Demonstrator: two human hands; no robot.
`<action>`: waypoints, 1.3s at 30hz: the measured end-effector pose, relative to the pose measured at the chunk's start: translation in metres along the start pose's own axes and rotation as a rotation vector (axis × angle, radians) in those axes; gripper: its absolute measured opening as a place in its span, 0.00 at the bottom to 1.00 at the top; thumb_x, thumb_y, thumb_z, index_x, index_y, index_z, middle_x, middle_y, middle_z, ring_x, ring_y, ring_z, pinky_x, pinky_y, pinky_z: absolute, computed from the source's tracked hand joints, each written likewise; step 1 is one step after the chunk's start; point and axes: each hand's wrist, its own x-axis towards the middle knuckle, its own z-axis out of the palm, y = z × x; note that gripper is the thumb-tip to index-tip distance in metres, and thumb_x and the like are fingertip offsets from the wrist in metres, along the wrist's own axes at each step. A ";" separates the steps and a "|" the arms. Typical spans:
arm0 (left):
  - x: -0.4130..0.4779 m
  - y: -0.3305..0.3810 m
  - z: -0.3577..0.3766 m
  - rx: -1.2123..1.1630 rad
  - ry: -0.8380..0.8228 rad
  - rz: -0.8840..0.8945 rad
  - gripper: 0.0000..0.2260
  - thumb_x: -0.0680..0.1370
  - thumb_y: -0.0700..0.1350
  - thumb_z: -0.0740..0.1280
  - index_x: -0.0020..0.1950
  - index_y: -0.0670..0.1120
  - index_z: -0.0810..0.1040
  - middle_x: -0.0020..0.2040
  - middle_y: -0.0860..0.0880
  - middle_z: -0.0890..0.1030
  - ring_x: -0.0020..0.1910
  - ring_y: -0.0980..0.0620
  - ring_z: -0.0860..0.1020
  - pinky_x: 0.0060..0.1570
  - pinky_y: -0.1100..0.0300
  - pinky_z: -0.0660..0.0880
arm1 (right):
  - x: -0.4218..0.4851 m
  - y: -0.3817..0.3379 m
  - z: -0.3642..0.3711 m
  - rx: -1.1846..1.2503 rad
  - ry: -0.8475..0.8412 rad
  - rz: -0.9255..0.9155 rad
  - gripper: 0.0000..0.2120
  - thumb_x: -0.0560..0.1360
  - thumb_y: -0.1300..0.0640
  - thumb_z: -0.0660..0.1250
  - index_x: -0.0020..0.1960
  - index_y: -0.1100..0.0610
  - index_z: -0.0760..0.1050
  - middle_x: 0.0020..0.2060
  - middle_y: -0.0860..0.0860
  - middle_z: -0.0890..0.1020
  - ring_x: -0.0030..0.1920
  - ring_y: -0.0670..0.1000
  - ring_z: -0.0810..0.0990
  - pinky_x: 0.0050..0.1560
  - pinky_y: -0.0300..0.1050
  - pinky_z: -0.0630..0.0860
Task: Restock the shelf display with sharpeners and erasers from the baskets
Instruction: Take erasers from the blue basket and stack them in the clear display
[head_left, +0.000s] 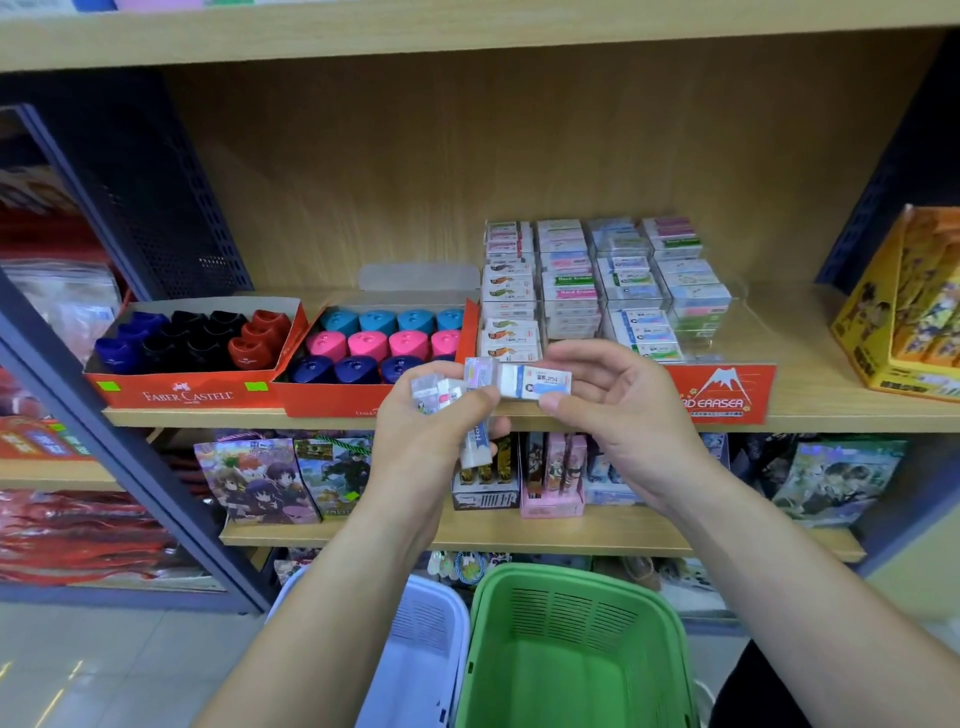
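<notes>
Erasers are held in both hands, just in front of the shelf (831, 374) edge. One blue-sleeved eraser (535, 383) is pinched by the right hand (618, 410), with the thumb below and the fingers (576, 353) curled over its top. Its long axis lies level, running left to right, parallel to the shelf front. A clutch of smaller erasers (441, 392) is gripped in the left hand (431, 436) with the fingers closed round it, and one longer eraser (478, 441) hangs down out of the fist. Whether the left hand also touches the pinched eraser cannot be told.

The eraser display (602, 291), a clear tiered rack, stands directly behind and slightly above the right hand, so that hand is judged the nearer for placing. The eraser would have to be carried forward and upward over the red front panel (722, 392), which stands in the way. The front rows that can be seen are well filled, and the part behind the fingers is hidden.

Two sharpener boxes (291, 358) stand side by side to the left of the rack, and a yellow box (904, 312) stands well apart on the right. A green basket (571, 649) and a pale basket (426, 639) are seen below, beside each other.
</notes>
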 end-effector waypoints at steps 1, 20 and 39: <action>0.000 0.000 0.001 0.005 -0.002 -0.002 0.10 0.76 0.35 0.73 0.54 0.44 0.77 0.48 0.41 0.86 0.35 0.47 0.84 0.30 0.59 0.77 | 0.000 -0.001 -0.002 -0.010 0.012 0.006 0.18 0.69 0.72 0.75 0.54 0.56 0.81 0.51 0.53 0.87 0.53 0.53 0.86 0.54 0.45 0.82; 0.004 -0.012 0.042 0.196 -0.015 -0.007 0.12 0.74 0.34 0.75 0.51 0.47 0.76 0.47 0.42 0.87 0.35 0.46 0.85 0.40 0.49 0.77 | -0.020 -0.005 -0.054 -0.084 0.064 0.015 0.12 0.73 0.70 0.73 0.48 0.53 0.83 0.42 0.53 0.86 0.40 0.54 0.84 0.40 0.46 0.83; 0.056 0.018 0.080 0.455 -0.078 0.124 0.16 0.68 0.41 0.77 0.48 0.57 0.77 0.44 0.45 0.86 0.48 0.49 0.83 0.41 0.60 0.72 | 0.033 -0.037 -0.169 -0.684 0.401 -0.114 0.05 0.76 0.55 0.73 0.47 0.45 0.83 0.39 0.39 0.84 0.39 0.39 0.81 0.37 0.39 0.73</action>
